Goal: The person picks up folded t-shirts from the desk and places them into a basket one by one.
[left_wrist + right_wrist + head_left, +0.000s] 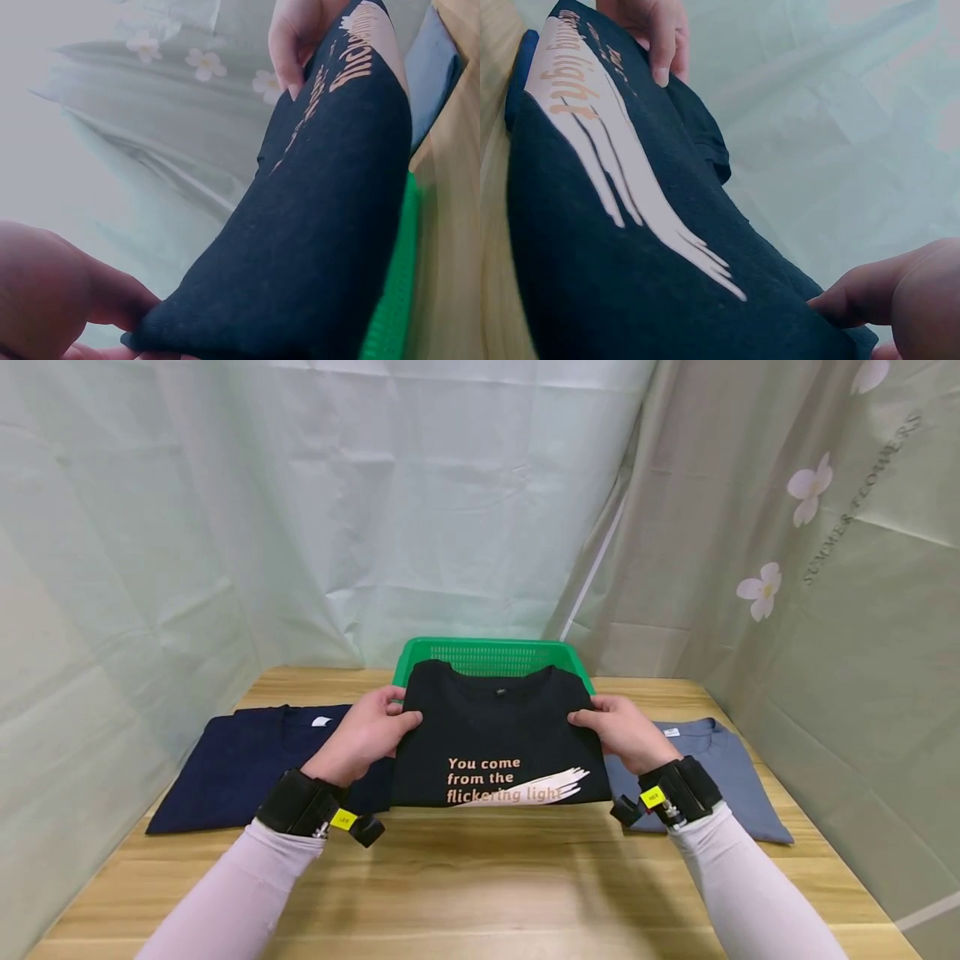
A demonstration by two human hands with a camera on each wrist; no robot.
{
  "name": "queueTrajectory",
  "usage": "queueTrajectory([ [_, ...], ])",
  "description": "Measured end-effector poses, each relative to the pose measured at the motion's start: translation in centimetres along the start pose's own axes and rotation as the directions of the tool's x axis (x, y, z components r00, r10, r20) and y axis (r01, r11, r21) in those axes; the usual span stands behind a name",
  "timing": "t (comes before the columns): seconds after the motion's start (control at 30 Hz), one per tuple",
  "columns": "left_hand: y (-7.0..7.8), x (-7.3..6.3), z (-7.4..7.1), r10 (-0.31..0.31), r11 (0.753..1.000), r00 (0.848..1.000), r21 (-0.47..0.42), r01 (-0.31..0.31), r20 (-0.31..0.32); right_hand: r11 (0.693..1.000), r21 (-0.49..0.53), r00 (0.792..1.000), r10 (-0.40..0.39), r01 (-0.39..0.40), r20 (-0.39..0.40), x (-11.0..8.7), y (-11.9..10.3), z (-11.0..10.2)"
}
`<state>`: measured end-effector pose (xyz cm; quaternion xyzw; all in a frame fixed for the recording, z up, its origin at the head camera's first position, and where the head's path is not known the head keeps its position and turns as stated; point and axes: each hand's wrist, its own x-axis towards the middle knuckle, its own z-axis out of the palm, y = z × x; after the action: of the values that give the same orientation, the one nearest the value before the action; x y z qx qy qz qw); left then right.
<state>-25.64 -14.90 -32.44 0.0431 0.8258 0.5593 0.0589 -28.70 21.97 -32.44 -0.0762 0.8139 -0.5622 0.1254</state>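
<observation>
Here, black T-shirt point(498, 727) in 2 hands point(367, 735) point(626, 733): "flickering light".

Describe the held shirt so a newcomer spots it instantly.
Find the green basket on the wooden table. In front of it, the left hand and right hand hold the black shirt. Unlike the navy shirt and grey shirt, it shows large printed lettering.

shirts point(495, 727) point(247, 772) point(727, 785): 3 | hands point(365, 732) point(628, 732): 2 | wrist straps point(300, 803) point(684, 787): 2 | basket point(491, 645): 1 | table point(480, 877): 1
</observation>
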Motion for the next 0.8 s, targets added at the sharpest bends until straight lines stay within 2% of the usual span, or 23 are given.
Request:
queueTrajectory([
  [0.23, 0.0, 1.8, 0.1, 0.003, 1.000, 1.000, -0.022, -0.004, -0.023, 0.999, -0.037, 0.998, 0.006, -0.009, -0.067, 1.6, 0.0, 0.0],
  [0.53, 0.5, 4.0, -0.7, 0.008, 1.000, 1.000, -0.027, -0.008, -0.017, 1.000, 0.002, 0.996, 0.004, -0.004, -0.095, 3.2, -0.5, 0.1],
  [0.8, 0.8, 6.0, -1.1, -0.007, 1.000, 0.998, -0.001, 0.007, -0.069, 1.000, -0.008, 0.991, 0.008, -0.009, -0.136, 5.3, -1.4, 0.0],
])
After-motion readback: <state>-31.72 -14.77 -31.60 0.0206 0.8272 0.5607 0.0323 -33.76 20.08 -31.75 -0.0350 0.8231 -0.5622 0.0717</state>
